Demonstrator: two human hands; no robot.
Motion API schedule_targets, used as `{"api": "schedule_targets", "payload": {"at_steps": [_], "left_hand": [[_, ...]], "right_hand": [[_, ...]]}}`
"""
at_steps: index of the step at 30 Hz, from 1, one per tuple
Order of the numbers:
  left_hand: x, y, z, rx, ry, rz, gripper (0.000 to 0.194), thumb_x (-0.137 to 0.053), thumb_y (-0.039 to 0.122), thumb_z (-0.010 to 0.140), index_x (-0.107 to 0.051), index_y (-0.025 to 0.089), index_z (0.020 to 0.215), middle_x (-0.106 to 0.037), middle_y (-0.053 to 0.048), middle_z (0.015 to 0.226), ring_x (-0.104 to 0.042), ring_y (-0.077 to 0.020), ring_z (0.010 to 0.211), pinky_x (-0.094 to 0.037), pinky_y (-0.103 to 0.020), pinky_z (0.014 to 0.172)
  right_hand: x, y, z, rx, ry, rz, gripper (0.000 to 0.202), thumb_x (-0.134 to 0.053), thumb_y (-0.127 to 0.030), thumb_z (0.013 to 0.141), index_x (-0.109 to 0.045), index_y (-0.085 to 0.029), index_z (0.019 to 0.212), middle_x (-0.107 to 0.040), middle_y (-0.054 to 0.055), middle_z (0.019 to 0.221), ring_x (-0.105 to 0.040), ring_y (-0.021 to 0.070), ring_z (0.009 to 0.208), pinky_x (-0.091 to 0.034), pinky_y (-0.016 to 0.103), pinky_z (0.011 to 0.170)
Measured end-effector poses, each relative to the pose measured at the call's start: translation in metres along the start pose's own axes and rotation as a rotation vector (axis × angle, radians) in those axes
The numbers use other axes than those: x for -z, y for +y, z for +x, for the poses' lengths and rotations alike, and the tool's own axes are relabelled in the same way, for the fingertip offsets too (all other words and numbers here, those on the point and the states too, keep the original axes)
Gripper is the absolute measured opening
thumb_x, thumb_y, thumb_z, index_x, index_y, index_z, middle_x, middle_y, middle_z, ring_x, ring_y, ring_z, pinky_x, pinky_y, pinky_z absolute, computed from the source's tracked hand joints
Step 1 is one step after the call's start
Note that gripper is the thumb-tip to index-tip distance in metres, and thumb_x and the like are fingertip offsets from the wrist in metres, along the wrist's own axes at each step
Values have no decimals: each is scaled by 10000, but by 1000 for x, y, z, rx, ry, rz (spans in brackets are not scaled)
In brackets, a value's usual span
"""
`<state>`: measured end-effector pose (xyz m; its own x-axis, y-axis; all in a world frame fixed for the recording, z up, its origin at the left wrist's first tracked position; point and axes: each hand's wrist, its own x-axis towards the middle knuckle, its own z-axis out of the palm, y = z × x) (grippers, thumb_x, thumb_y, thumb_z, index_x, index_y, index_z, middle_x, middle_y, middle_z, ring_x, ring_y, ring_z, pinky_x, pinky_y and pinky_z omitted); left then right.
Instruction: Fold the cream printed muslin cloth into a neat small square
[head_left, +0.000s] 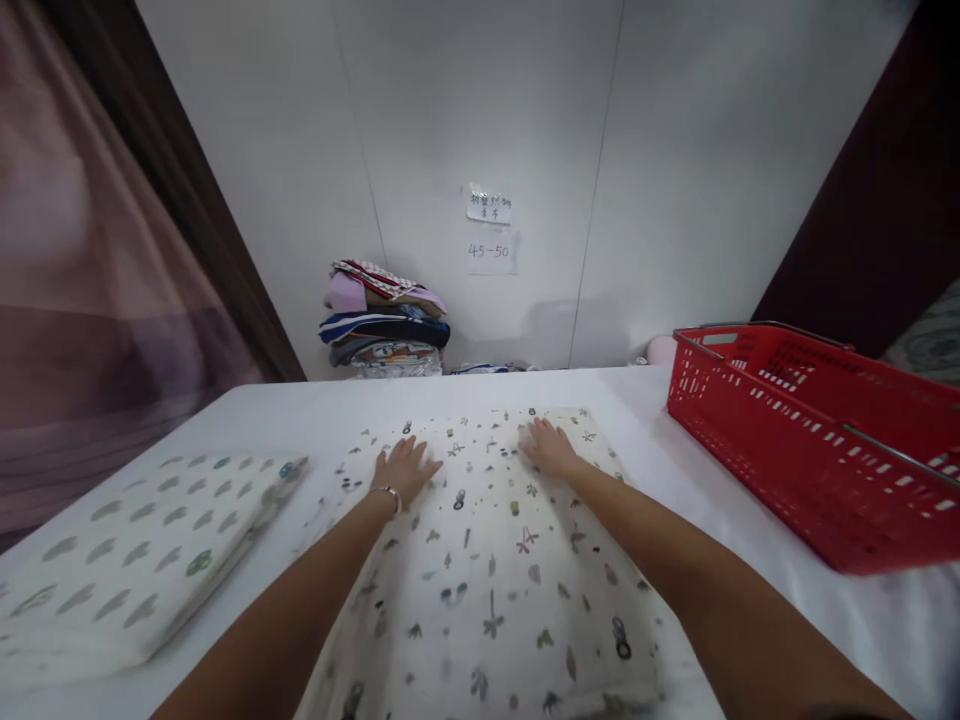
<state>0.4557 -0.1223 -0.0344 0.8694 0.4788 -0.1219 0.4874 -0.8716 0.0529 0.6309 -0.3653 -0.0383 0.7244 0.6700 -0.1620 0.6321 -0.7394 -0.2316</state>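
Head view, left to right: folded cloud-print cloth (142, 545) lies by the left edge of the white-covered table (262, 420), slanting from the near-left corner toward the middle. Clothes stack (386, 325) sits past the far edge, left of center, against the wall (480, 110). Left hand (403, 472) is palm down on the printed cloth (491, 570), fingers spread, bracelet (391, 498) at the wrist. That cloth lies flat mid-table — long axis looks to run near to far, far end toward the wall, just short of the table's far edge; near end runs out of view. Two paper notes (491, 255) on the wall, lower one reads 45-50. Right hand (549, 449) is palm down near the cloth's far-right corner — fingers slightly apart, pinching nothing. Red basket (795, 440) stands along the right edge, apart from the cloth.
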Motion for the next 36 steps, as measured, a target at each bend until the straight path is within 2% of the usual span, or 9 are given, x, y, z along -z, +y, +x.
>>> {"api": "schedule_targets", "payload": {"at_steps": [4,7,12,15,18,20,27,31,36], "left_hand": [[-4,-13,48,25,52,26,698,-221,591,843,-272,194,1415,-139,-54,1520,-96,-247,1392,-112,-513,1099],[-13,-32,69,120,51,-5,745,-214,627,822,-262,184,1419,-153,-75,1516,-112,-282,1385,-128,-536,1086],[-21,-50,74,174,24,-66,793,-172,668,802,-216,189,1433,-122,-56,1523,-83,-280,1389,-124,-531,1090],[-16,-46,76,184,45,-80,767,-179,666,804,-275,212,1414,-157,-64,1517,-110,-289,1384,-142,-543,1080],[-13,-42,82,153,110,-54,747,-212,652,811,-300,207,1405,-160,-79,1514,-101,-297,1385,-121,-553,1078],[-15,-44,87,149,100,-49,747,-212,649,813,-302,202,1404,-176,-88,1509,-117,-303,1382,-114,-568,1072],[-23,-52,92,185,45,-83,759,-193,660,804,-277,217,1415,-161,-68,1512,-107,-295,1385,-104,-570,1078],[-16,-61,91,212,84,-98,741,-205,645,808,-286,222,1411,-177,-73,1509,-118,-288,1385,-143,-558,1076],[-22,-87,83,267,114,-78,775,-192,650,807,-294,174,1409,-166,-112,1505,-106,-308,1384,-148,-588,1060]], "right_hand": [[-3,5,44,-23,48,-30,659,-179,-524,909,-200,-131,1437,-98,88,1520,-19,222,1387,-53,420,1092],[-11,18,60,-42,48,-41,669,-161,-541,904,-199,-138,1437,-97,84,1520,-29,231,1384,-40,449,1085],[-18,29,67,-48,29,-39,681,-162,-559,894,-200,-152,1438,-84,76,1523,-35,242,1383,-49,476,1080],[-13,16,70,-16,41,-53,703,-161,-580,886,-196,-150,1441,-55,81,1525,5,250,1386,-21,469,1083],[-13,-6,74,120,48,-61,734,-134,-616,875,-163,-167,1454,-15,57,1529,59,234,1387,31,447,1086],[-16,-18,77,183,10,-52,731,-133,-618,874,-165,-176,1455,-37,51,1528,43,227,1388,30,444,1087],[-24,-22,84,209,-44,10,716,-155,-613,877,-183,-187,1452,-68,51,1524,-11,229,1390,-8,469,1087],[-14,-7,82,151,22,16,689,-158,-590,890,-222,-184,1442,-95,64,1522,-12,223,1391,-48,446,1092],[-13,49,75,-116,96,-72,662,-181,-549,901,-231,-163,1437,-128,82,1515,-44,243,1388,-54,504,1082]]}}
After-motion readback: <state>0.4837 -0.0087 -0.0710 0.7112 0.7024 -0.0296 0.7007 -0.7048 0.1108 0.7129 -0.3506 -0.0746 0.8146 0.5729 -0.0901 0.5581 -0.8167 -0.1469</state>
